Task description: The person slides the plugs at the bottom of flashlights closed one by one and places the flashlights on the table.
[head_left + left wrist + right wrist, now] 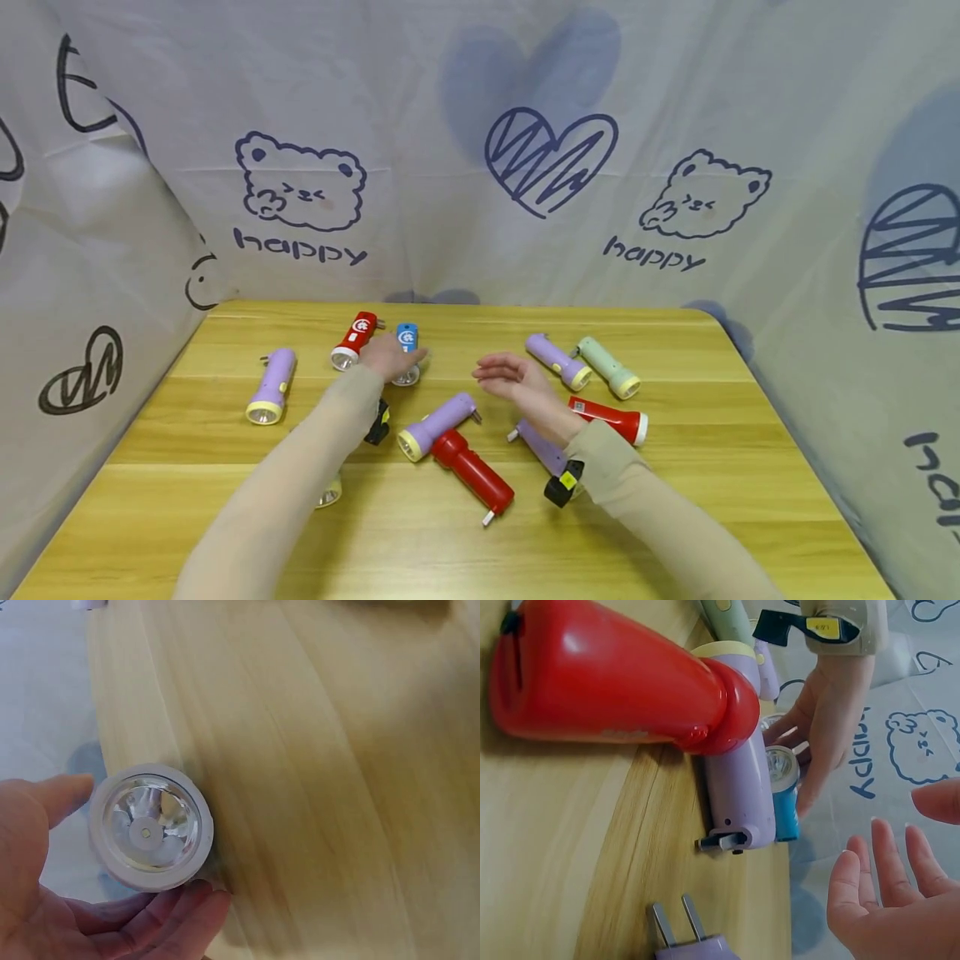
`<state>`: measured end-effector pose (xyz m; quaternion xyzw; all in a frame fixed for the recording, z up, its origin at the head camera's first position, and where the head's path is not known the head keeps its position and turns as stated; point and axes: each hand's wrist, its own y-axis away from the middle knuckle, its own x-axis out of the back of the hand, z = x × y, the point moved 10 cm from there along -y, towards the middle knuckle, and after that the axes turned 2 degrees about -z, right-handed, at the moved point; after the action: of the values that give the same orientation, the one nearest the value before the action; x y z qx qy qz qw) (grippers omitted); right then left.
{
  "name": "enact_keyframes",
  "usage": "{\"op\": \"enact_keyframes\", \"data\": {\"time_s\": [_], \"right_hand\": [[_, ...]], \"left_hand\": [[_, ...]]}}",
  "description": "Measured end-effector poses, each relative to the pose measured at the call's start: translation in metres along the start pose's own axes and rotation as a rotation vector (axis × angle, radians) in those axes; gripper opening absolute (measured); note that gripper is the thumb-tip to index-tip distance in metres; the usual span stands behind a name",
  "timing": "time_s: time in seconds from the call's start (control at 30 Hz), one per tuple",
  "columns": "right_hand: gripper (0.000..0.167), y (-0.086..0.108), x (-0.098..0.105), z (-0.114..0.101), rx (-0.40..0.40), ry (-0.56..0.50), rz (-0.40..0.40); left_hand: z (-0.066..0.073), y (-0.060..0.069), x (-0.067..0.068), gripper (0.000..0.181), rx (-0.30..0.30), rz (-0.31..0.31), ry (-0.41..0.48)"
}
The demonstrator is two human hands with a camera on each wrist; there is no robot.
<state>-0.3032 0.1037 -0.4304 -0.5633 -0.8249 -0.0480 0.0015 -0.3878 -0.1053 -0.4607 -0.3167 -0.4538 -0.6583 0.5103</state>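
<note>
My left hand (387, 358) is at the blue flashlight (407, 337), its extended thumb crossing that flashlight in the head view. From the left wrist, a white-rimmed lens (150, 826) faces the camera between the thumb and the loosely bent fingers (199, 919); contact with it is unclear. A red flashlight (354, 342) lies just left of that hand. My right hand (525, 392) hovers with fingers extended and nothing in them. Beneath its wrist is a purple flashlight (542, 446), partly hidden by the sleeve. Another red flashlight (607, 417) lies to the right.
Mid-table, a dark red flashlight (480, 479) touches a purple one (442, 421). At the back right lie a purple flashlight (558, 362) and a green flashlight (609, 367). One purple flashlight (273, 383) is far left; a yellow-rimmed flashlight (330, 492) shows under the left forearm.
</note>
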Motion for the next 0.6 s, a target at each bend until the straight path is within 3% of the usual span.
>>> {"op": "enact_keyframes", "data": {"time_s": [0.2,0.6], "right_hand": [[0.041,0.0017,0.0026,-0.0033,0.015,0.014,-0.008],[0.04,0.0012,-0.0001,-0.0049,0.041,0.088,-0.012]], "left_hand": [[0.0018,0.0097,0.0017,0.067,-0.054,-0.005,0.101],[-0.0048,0.0069,-0.0051,0.068,-0.019,-0.036,0.13]]}}
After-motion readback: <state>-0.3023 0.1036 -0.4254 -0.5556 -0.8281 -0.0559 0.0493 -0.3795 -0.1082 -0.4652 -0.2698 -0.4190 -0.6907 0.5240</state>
